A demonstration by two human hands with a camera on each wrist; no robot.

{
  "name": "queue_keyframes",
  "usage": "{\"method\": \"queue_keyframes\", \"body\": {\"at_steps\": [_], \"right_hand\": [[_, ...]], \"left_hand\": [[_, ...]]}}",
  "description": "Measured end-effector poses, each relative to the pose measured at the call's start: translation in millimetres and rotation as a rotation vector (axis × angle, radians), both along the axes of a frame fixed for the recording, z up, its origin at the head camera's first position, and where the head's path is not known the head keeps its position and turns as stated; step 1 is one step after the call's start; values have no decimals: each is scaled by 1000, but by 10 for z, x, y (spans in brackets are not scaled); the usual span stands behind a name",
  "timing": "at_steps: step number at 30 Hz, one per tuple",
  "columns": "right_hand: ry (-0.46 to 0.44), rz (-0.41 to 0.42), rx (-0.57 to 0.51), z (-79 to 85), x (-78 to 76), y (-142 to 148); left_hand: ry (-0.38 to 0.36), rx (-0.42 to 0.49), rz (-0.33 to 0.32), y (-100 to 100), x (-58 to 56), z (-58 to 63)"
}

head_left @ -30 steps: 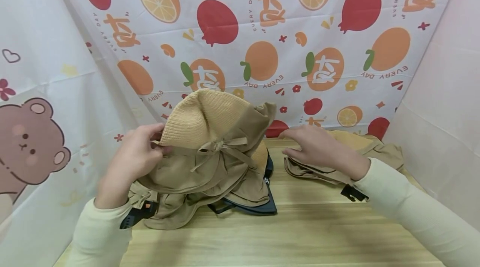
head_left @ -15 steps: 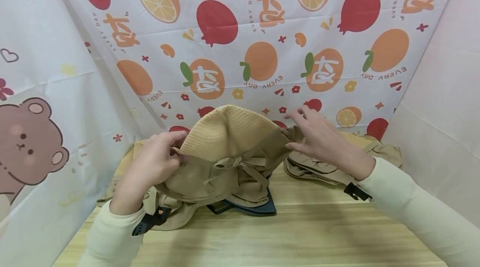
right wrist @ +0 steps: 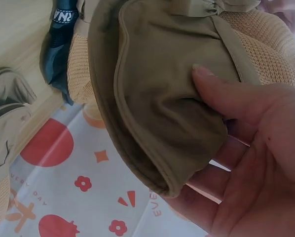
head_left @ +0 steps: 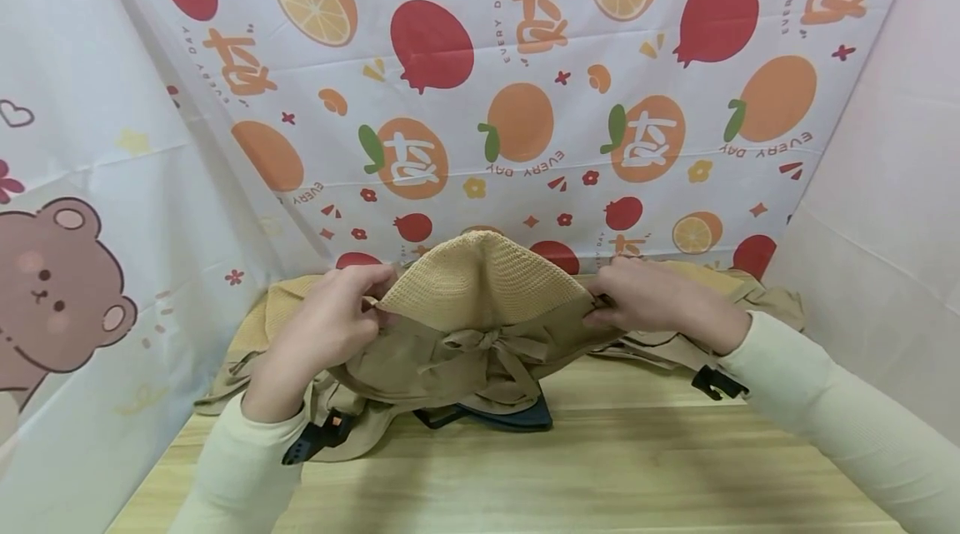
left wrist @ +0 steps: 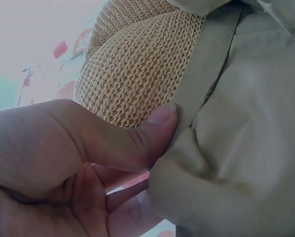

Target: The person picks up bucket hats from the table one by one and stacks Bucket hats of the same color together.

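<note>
A sun hat (head_left: 480, 284) with a woven straw-coloured crown, a khaki cloth brim and a bow at the front is held up over the table between both hands. My left hand (head_left: 330, 334) pinches its left side where crown meets brim; in the left wrist view the thumb presses on the cloth band (left wrist: 197, 74). My right hand (head_left: 652, 296) grips the opposite side, and the right wrist view shows its thumb on the khaki brim (right wrist: 172, 74) with fingers behind. The crown is creased down the middle.
More khaki and straw hats (head_left: 251, 334) lie at the left. Below the held hat rests a dark navy cap (head_left: 517, 417). Another stack of folded hats (head_left: 772, 301) sits at the right, near the fruit-print curtain (head_left: 517, 34). The wooden table (head_left: 570, 476) extends in front.
The hat has moved right and down in the left hand and now faces forward. The right hand, free one second ago, has taken hold of its right side.
</note>
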State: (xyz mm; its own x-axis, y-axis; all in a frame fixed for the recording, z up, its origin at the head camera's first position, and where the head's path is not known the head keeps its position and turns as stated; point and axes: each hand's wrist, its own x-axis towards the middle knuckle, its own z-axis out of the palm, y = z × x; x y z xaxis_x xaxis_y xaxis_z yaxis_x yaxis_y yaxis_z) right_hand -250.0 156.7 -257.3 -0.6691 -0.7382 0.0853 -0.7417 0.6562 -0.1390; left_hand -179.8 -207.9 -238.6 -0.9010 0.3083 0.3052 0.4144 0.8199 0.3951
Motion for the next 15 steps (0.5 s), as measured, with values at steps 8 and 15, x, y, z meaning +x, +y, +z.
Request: {"method": "queue_keyframes", "body": {"at_steps": [8, 15], "right_hand": [[66, 27, -61, 9, 6, 71], [231, 34, -195, 32, 11, 99]], "left_hand": [[33, 19, -1, 29, -96, -55], [30, 63, -8, -19, -193, -110]]}}
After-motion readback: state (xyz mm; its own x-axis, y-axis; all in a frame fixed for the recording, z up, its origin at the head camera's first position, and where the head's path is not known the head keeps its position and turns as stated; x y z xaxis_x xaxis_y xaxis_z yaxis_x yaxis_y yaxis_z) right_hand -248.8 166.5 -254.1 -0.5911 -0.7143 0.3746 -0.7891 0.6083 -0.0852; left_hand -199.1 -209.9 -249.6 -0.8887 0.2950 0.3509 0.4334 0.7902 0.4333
